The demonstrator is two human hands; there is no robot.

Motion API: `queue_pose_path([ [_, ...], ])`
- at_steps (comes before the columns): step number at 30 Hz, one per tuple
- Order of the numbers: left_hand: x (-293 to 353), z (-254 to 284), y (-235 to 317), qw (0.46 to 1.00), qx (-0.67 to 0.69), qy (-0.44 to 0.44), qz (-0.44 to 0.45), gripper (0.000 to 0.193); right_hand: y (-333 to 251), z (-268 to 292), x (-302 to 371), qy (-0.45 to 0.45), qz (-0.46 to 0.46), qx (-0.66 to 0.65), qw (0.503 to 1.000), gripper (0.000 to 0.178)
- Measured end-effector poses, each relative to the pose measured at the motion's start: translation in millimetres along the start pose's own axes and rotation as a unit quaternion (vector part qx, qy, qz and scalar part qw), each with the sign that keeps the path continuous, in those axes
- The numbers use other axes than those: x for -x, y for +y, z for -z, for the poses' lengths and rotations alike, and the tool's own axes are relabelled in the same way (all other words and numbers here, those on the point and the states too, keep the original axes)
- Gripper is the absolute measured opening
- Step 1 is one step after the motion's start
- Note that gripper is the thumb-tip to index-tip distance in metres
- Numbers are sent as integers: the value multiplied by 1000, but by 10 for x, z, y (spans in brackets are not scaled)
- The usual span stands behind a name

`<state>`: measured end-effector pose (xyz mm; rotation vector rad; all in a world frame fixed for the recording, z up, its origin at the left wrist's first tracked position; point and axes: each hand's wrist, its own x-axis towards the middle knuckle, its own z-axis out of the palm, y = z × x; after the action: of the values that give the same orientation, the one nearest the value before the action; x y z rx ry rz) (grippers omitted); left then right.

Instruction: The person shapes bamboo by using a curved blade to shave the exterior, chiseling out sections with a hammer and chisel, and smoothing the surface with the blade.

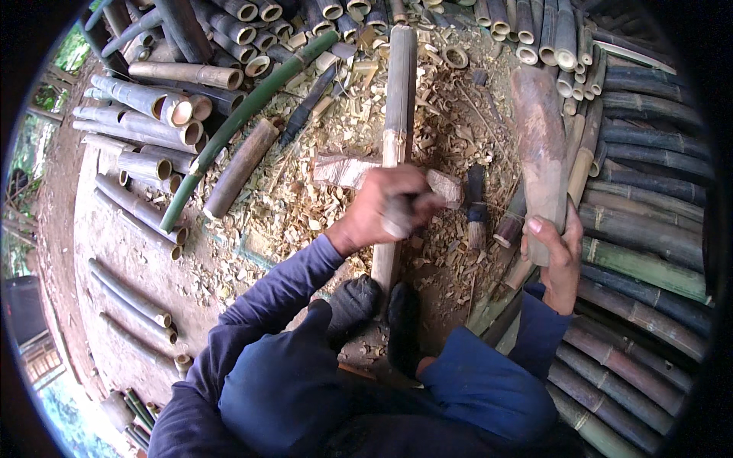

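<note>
My right hand (557, 256) is wrapped round the narrow end of a worn wooden mallet (538, 130), its thick head pointing away from me on the right. Below my gaze, my left hand (378, 202) is closed on a blurred, round-ended tool handle (398, 216); the tool's working end is hidden. That fist is over a long bamboo piece (401, 91), dark at its far part and pale nearer me. The bamboo rests across a rough wooden block (340, 170). Its near end lies between my dark-covered feet (355, 305).
Wood chips (305, 221) cover the ground around the block. Two dark-wrapped tools (309, 103) (476, 206) lie either side of the bamboo. A green pole (244, 133) slants at left. Cut bamboo tubes (145, 126) are piled left and far, and long poles (641, 221) line the right.
</note>
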<state>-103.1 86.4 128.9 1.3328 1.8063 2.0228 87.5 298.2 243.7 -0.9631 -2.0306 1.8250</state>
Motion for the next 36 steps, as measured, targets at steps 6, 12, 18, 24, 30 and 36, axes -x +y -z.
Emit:
queue_pose_path([
  [6,-76,625,-294,729,544,339,240,39,148,46,208,24,-27,38,999,69],
  [12,358,525,-323,740,460,327,365,41,89,-56,246,27,-37,46,998,69],
  [18,501,503,-566,735,463,304,392,42,77,-153,266,-13,-25,58,998,68],
  [24,411,376,-469,795,349,313,384,37,62,-185,295,-11,-6,63,998,67],
  [30,180,-174,-83,929,123,197,288,33,-787,-4,215,8,138,114,984,78],
  [36,148,-404,-166,944,-41,110,308,12,-912,-524,-271,-91,301,284,906,73],
])
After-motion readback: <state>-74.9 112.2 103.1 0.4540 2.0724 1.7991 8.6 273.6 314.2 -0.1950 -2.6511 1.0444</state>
